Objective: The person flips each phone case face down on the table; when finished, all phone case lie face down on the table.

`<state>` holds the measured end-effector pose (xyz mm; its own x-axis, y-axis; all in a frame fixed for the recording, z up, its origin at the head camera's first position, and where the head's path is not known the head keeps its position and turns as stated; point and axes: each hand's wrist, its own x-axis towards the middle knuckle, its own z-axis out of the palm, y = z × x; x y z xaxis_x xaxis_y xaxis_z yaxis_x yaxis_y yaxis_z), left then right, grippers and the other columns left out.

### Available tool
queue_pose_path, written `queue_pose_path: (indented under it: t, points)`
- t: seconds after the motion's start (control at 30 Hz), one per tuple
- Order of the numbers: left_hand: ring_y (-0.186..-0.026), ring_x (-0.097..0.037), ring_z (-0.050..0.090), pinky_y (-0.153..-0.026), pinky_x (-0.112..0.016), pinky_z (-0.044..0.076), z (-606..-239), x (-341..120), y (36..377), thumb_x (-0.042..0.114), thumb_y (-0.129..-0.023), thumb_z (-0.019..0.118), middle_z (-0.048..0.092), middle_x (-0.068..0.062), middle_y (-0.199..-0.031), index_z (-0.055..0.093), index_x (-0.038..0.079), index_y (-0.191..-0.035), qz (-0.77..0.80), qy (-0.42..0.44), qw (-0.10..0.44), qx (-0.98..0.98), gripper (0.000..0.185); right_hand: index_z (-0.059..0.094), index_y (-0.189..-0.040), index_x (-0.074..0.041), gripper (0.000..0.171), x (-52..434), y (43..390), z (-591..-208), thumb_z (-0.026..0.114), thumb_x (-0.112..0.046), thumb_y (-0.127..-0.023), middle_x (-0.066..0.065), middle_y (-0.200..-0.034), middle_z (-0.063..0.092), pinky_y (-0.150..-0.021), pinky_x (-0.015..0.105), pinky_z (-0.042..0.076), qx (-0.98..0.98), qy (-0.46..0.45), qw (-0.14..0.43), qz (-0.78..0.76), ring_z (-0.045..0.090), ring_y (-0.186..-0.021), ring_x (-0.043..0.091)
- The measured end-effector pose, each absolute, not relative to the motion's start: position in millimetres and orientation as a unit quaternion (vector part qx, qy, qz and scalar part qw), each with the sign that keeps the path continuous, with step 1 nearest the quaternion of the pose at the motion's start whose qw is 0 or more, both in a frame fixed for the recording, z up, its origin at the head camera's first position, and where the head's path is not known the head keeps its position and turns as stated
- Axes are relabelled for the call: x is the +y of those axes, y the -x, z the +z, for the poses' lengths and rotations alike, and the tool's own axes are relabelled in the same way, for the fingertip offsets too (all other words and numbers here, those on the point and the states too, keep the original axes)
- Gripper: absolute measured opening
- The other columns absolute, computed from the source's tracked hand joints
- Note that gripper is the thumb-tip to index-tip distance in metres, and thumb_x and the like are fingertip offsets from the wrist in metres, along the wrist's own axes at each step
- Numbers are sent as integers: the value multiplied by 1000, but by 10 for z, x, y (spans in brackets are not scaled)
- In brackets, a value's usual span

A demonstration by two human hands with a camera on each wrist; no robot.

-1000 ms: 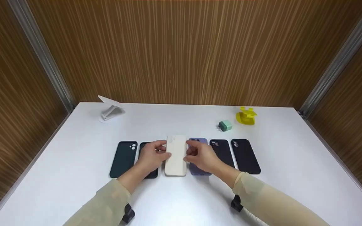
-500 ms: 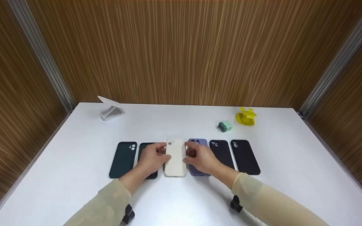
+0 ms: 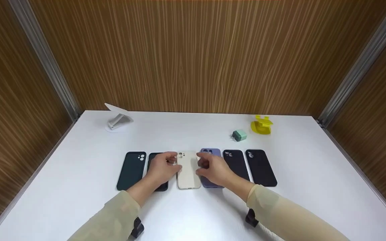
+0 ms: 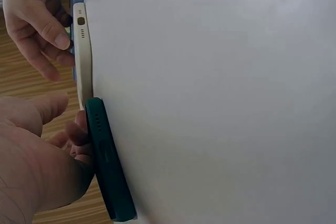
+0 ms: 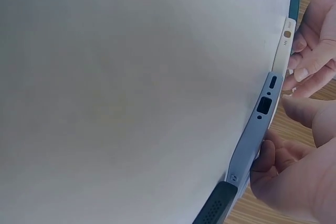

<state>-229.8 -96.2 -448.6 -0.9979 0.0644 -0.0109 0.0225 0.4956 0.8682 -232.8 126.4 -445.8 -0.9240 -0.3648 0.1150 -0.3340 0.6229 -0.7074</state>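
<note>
A cream phone case (image 3: 188,175) lies flat, back side up, in the middle of a row of phone cases on the white table. Beside its left edge is my left hand (image 3: 161,168), thumb tip over the border, fingers near the upper corner. The right hand (image 3: 216,168) mirrors it along the other edge, loosely bent, with no grip visible. Under the left hand a dark green case (image 4: 109,166) is partly covered. A purple-blue case (image 5: 249,135) sits below the right hand. Both wrist views show the cream case (image 4: 83,61) edge-on between the hands.
Another dark green case (image 3: 131,172) ends the row at left. Two black cases (image 3: 236,164) (image 3: 261,169) lie at right. Farther back stand a white folding stand (image 3: 119,117), a green plug adapter (image 3: 239,135) and a yellow stand (image 3: 262,125). Wood-grain panels (image 3: 193,57) enclose the table.
The cream case's raised far end has come down flat, its camera holes now clearly visible, and it has shifted slightly right. The hands have stayed almost in place, their grip loosened.
</note>
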Motion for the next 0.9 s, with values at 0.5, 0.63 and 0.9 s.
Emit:
queue_pose_path:
  t: [0.5,0.63,0.9]
  points:
    - [-104,-24,66,-88,-35,57,-4201,-1452,2324,13,-95,80,69,-10,-114,69,5,-137,509,-15,-21,860,44,62,-143,-1,46,1160,2313,-4346,74,-11,-99,0,-106,71,-88,36,58,878,178,5,-444,66,-97,16]
    - [-106,-26,64,-91,-37,56,-4185,-1640,2335,16,-96,79,70,-9,-114,68,5,-137,488,-14,-24,873,44,63,-143,-5,46,1055,2307,-4310,74,-13,-100,-1,-105,71,-89,37,57,875,182,11,-449,65,-98,16]
    - [-99,-23,63,-85,-32,53,-4303,-1875,2344,17,-97,78,70,-6,-104,67,-1,-136,466,-33,-10,884,44,65,-139,-1,43,798,2299,-4308,74,-10,-98,1,-100,73,-86,37,56,866,200,-3,-459,65,-93,16]
